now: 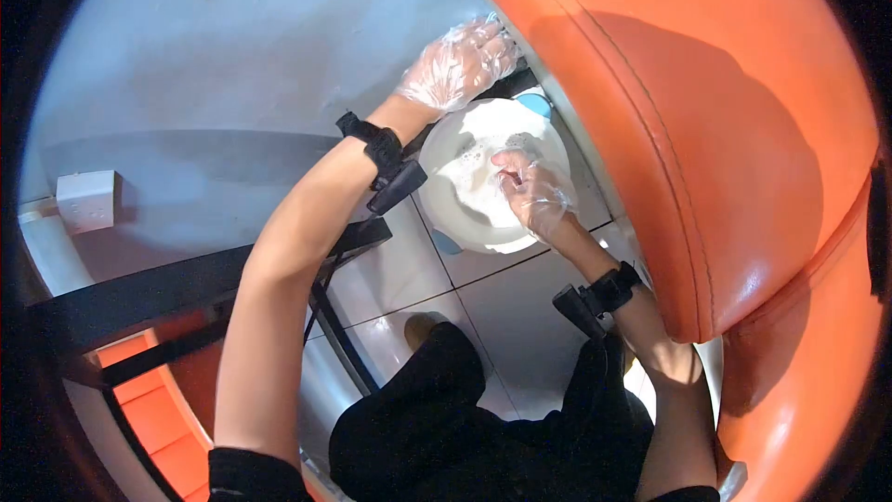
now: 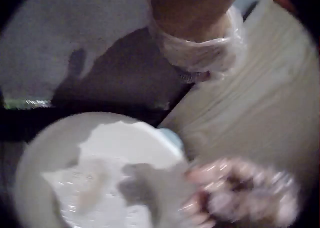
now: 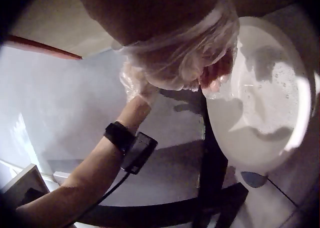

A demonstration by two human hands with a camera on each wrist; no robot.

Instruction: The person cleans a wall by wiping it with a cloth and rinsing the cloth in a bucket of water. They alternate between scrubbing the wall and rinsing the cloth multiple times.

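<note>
In a clear plastic glove, my left hand [image 1: 460, 65] reaches down to the corner where the grey wall meets the seat's base. The left wrist view shows a small dark, bristly patch [image 2: 187, 78] at its fingers; I cannot tell whether they grip it. My right hand [image 1: 534, 193], also gloved, hangs over the near right side of a white basin [image 1: 437, 191], fingers loosely curled and nothing seen between them. Whitish, sudsy water [image 3: 270, 98] lies in the basin, which has blue handles [image 1: 534, 104] on its rim.
An orange padded seat [image 1: 669, 158] rises close on the right. To the left are a black frame [image 1: 186, 288] and a white socket box [image 1: 88, 200] on the wall. Pale floor tiles [image 1: 520, 316] lie under the basin, with the person's legs [image 1: 418, 409] in front.
</note>
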